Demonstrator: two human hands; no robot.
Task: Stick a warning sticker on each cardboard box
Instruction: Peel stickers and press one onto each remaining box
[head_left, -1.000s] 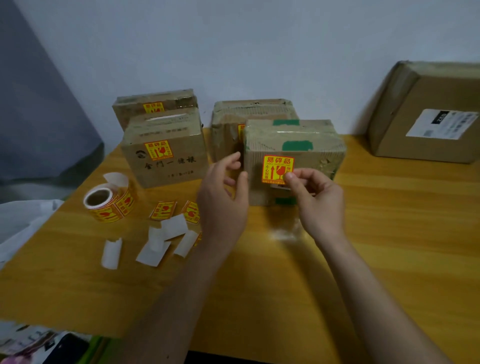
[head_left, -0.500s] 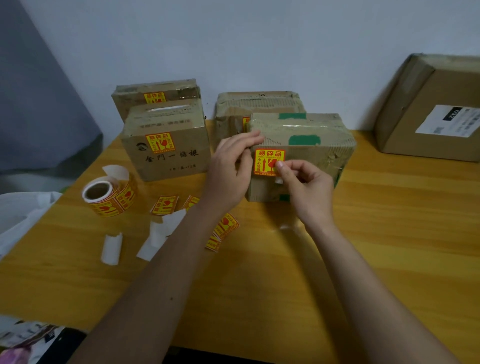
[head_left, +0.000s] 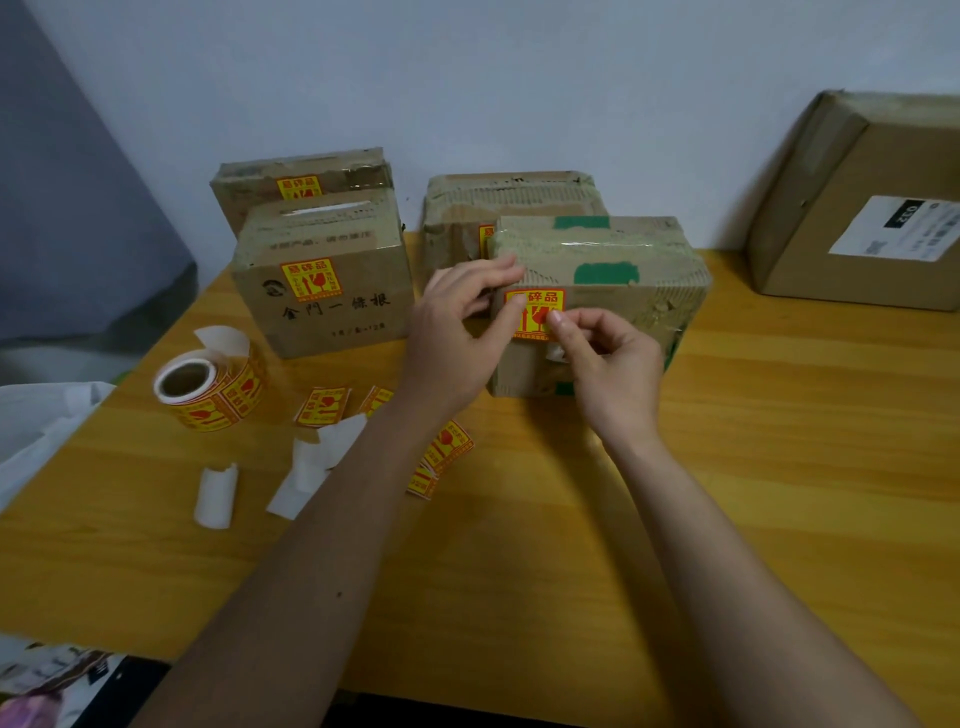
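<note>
A cardboard box with green tape (head_left: 628, 244) stands at the table's middle. A yellow and red warning sticker (head_left: 535, 306) lies against its front face. My left hand (head_left: 452, 338) grips the box's top left corner, its thumb at the sticker's left edge. My right hand (head_left: 608, 364) pinches the sticker's lower right part, and a white scrap of backing paper (head_left: 556, 354) shows under its fingers. Three other boxes carry stickers: front left (head_left: 332, 317), back left (head_left: 343, 174) and back middle (head_left: 509, 202), whose sticker is mostly hidden.
A sticker roll (head_left: 208, 387) stands at the left of the wooden table (head_left: 779, 467). Loose stickers (head_left: 323, 405) and curled backing papers (head_left: 215, 496) lie near my left forearm. A large box with a white label (head_left: 831, 218) leans at the back right.
Both hands have brought the sticker from in front of the box onto its front face. My left hand moved up to the box's top corner. The view has shifted closer.
</note>
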